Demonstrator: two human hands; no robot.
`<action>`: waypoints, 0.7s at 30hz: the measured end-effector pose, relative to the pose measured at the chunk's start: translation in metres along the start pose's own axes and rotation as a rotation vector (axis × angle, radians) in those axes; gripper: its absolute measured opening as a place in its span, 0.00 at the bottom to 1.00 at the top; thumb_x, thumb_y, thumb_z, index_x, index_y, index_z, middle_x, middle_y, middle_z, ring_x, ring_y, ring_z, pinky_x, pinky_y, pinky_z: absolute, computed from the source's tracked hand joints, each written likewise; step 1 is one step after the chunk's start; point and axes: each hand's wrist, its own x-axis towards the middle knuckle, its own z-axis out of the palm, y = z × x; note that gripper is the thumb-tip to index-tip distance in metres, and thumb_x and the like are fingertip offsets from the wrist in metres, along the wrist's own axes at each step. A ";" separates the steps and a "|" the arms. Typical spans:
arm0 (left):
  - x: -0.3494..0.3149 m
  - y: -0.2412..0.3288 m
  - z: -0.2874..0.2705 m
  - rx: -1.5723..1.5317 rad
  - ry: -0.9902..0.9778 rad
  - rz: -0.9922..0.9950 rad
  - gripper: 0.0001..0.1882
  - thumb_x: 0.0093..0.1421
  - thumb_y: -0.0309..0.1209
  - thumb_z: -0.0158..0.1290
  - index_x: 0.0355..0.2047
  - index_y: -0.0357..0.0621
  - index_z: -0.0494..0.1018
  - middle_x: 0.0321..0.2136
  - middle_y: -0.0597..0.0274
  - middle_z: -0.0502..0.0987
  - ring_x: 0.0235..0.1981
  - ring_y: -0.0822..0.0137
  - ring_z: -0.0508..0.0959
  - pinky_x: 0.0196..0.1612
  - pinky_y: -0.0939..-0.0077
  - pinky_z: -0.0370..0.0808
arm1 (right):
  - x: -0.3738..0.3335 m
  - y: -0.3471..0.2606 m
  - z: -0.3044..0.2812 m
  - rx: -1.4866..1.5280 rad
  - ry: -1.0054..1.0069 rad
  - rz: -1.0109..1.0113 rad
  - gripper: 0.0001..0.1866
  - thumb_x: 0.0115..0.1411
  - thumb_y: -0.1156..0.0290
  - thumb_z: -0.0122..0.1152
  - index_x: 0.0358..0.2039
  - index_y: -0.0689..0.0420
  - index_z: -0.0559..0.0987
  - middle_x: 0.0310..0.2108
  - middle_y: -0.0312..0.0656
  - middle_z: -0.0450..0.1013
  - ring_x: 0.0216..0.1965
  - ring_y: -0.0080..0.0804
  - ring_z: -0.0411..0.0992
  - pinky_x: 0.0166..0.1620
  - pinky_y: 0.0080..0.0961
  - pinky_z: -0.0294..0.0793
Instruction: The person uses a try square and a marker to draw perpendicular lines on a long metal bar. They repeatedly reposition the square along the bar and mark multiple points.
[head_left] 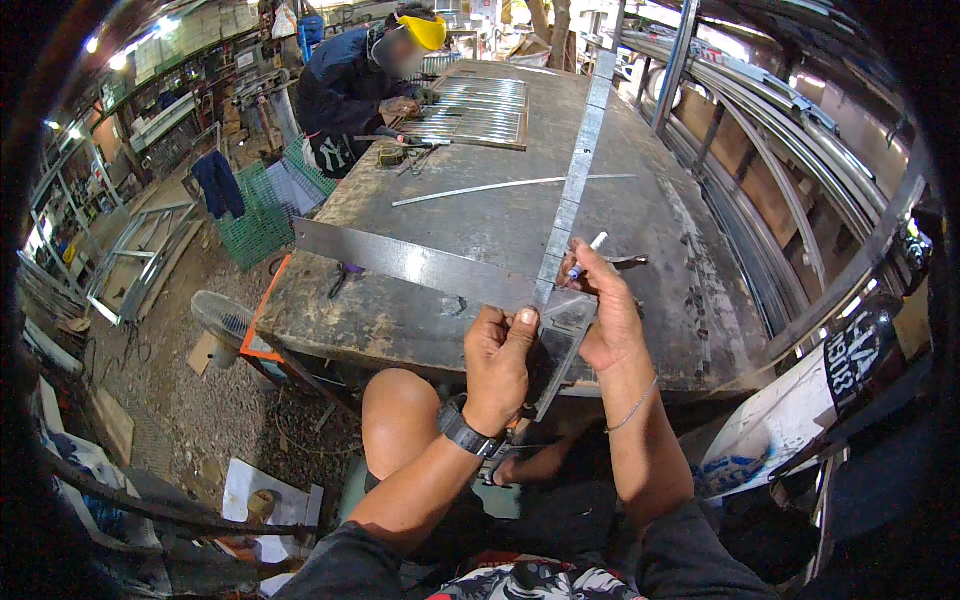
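A wide metal square has its long blade (pixel 410 258) running left across the table and its thick stock (pixel 568 335) pointing toward me over the near edge. My left hand (pixel 498 362) grips it at the corner, thumb pressed on top. Under that thumb ends a long flat metal bar (pixel 574 185), which stretches away from me and carries several dark cross marks. Closed around a white marker pen (pixel 585 262), my right hand (pixel 608 318) is just right of the bar's near end, beside the stock. The pen's tip is hidden by the fingers.
A thin metal strip (pixel 500 188) lies on the worn table (pixel 680 310). Across the far left, a person in a yellow visor (pixel 425 33) works at a metal grille (pixel 470 110). Long metal stock (pixel 790 130) is racked at right, near a white cylinder (pixel 775 430). A fan (pixel 222 315) stands at left.
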 end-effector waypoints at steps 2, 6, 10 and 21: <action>0.001 -0.001 0.001 -0.004 0.009 0.003 0.10 0.68 0.33 0.56 0.33 0.39 0.71 0.26 0.71 0.72 0.27 0.82 0.66 0.29 0.83 0.64 | 0.001 0.000 -0.002 0.010 -0.040 0.011 0.13 0.62 0.56 0.67 0.30 0.52 0.79 0.25 0.32 0.72 0.26 0.21 0.69 0.30 0.22 0.68; 0.001 0.000 0.000 0.023 0.021 -0.006 0.11 0.68 0.34 0.57 0.33 0.39 0.71 0.25 0.72 0.71 0.26 0.82 0.65 0.29 0.83 0.63 | -0.006 0.001 -0.006 0.079 0.020 0.026 0.14 0.63 0.53 0.65 0.35 0.51 0.79 0.27 0.33 0.72 0.29 0.23 0.70 0.34 0.23 0.70; 0.003 0.002 -0.003 0.007 0.030 -0.007 0.11 0.68 0.34 0.56 0.33 0.39 0.70 0.24 0.73 0.70 0.25 0.82 0.64 0.28 0.83 0.62 | -0.017 0.002 -0.013 0.100 0.089 -0.144 0.18 0.69 0.54 0.55 0.46 0.55 0.76 0.35 0.36 0.73 0.40 0.29 0.71 0.47 0.29 0.71; 0.001 -0.002 0.003 0.104 0.031 -0.049 0.09 0.69 0.31 0.54 0.36 0.37 0.70 0.29 0.69 0.72 0.29 0.80 0.67 0.32 0.82 0.65 | -0.031 0.055 -0.018 -0.223 0.063 -0.522 0.10 0.64 0.67 0.66 0.41 0.56 0.77 0.36 0.28 0.72 0.39 0.17 0.68 0.45 0.19 0.67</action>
